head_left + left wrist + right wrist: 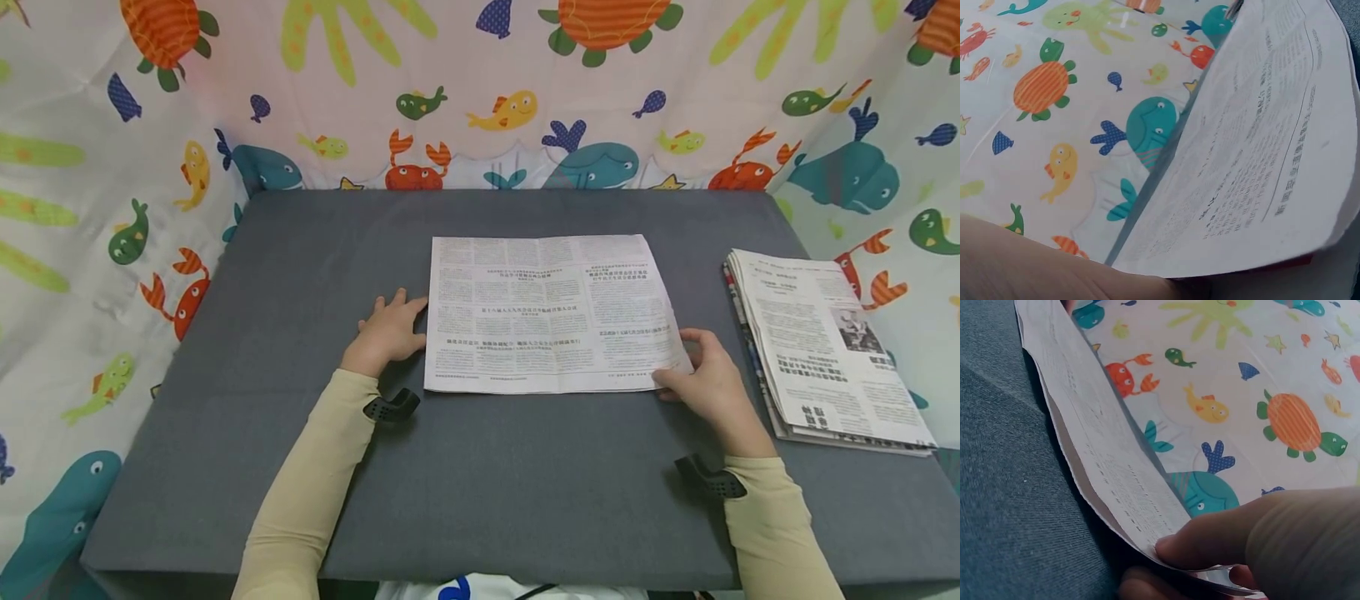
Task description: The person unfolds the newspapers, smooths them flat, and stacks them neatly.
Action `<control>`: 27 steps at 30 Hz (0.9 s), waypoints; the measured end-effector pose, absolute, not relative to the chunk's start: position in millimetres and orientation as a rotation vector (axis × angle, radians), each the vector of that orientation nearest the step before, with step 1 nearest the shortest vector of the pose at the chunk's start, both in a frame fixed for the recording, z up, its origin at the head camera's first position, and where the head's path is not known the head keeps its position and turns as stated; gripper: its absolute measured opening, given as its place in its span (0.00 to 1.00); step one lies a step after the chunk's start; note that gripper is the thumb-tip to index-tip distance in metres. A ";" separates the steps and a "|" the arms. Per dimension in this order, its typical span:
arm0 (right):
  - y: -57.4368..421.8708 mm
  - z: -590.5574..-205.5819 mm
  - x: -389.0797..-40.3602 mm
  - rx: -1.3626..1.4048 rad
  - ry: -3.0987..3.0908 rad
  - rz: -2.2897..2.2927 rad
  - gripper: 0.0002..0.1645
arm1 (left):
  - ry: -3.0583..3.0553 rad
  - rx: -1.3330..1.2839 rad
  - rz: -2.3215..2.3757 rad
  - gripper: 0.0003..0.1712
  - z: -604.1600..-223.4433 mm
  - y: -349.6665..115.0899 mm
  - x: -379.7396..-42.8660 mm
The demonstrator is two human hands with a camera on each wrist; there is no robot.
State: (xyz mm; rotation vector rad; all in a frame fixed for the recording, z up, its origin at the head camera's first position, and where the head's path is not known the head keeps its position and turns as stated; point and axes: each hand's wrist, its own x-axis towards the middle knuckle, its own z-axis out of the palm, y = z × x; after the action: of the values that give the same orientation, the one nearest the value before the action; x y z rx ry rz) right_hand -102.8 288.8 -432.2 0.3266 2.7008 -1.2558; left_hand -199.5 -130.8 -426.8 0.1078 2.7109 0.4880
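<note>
A folded newspaper [540, 354] lies near the middle of the grey table, its printed side up. My right hand [708, 379] pinches its near right corner; in the right wrist view the thumb [1204, 540] presses on top and a finger is underneath. Slightly lifted edges of the newspaper [1094, 462] show there. My left hand [386, 329] rests at the left edge, its fingers spread, the fingertips touching or close to the paper. In the left wrist view, part of the left hand [1041, 269] is at the bottom, beside the newspaper [1241, 206]; its fingertips are hidden.
A stack of folded newspapers [832, 358] lies at the right side of the grey table [525, 492]. A patterned curtain [450, 67] with sea animals hangs behind the table and along both sides. Dark bands [393, 407] sit at both wrists.
</note>
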 end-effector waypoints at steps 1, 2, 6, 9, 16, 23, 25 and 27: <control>289.5 -432.1 -102.9 0.322 2.692 -1.261 0.51 | 2.710 0.105 0.491 0.41 -426.1 -130.8 -199.4; 289.9 -431.9 -103.1 0.317 2.685 -1.265 0.51 | 2.708 0.103 0.491 0.40 -425.6 -130.7 -199.3; 291.0 -432.1 -104.9 0.312 2.665 -1.278 0.54 | 2.703 0.095 0.486 0.39 -424.3 -131.2 -198.9; 291.9 -432.5 -106.1 0.320 2.656 -1.278 0.55 | 2.699 0.095 0.492 0.39 -423.6 -132.4 -198.5; 294.5 -433.6 -105.6 0.333 2.632 -1.283 0.55 | 2.700 0.107 0.503 0.40 -422.8 -131.9 -198.0; 301.8 -427.1 -104.0 0.334 2.656 -1.239 0.50 | 2.702 0.129 0.494 0.39 -424.8 -131.9 -200.2; 303.5 -423.3 -104.0 0.332 2.698 -1.180 0.48 | 2.705 0.141 0.506 0.37 -424.4 -134.4 -201.2; 305.2 -418.8 -104.8 0.328 2.749 -1.104 0.47 | 2.713 0.153 0.532 0.35 -423.7 -137.3 -202.7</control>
State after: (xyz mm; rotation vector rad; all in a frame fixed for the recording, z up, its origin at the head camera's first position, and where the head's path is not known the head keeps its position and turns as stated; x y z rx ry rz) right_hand -104.8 305.2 -418.8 0.3277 2.7488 -1.1041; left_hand -202.7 -137.3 -423.7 0.1530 2.7129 0.5317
